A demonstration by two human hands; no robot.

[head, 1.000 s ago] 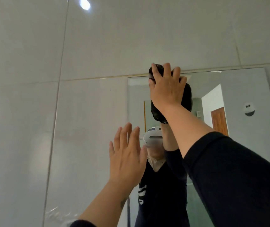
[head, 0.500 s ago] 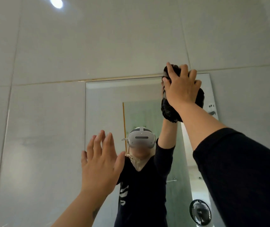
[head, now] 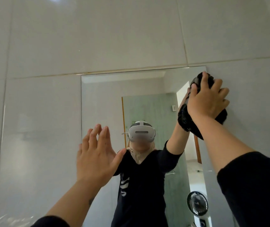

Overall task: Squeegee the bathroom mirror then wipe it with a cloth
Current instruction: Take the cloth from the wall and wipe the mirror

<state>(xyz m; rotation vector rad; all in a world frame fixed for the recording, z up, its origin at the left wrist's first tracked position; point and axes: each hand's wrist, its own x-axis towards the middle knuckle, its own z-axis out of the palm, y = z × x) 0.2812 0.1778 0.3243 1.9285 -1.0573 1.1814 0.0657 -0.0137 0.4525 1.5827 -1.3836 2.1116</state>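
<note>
A frameless rectangular mirror [head: 101, 102] is fixed to the white tiled wall. My right hand [head: 207, 100] presses a bunched black cloth [head: 184, 119] flat against the mirror's top right corner, fingers spread over it. Some of the cloth shows above my fingertips and below my wrist. My left hand [head: 96, 156] is raised, palm forward with fingers apart, at the mirror's left edge about halfway down; it holds nothing. No squeegee is in view.
Large glossy white wall tiles [head: 98, 38] surround the mirror. The mirror reflects a person in a black top with a headset, a frosted green glass panel, a doorway and a small fan [head: 197, 203] at the lower right.
My right hand has slid the cloth rightward along the mirror's top edge to the top right corner. My left hand has stayed raised and open by the left edge.
</note>
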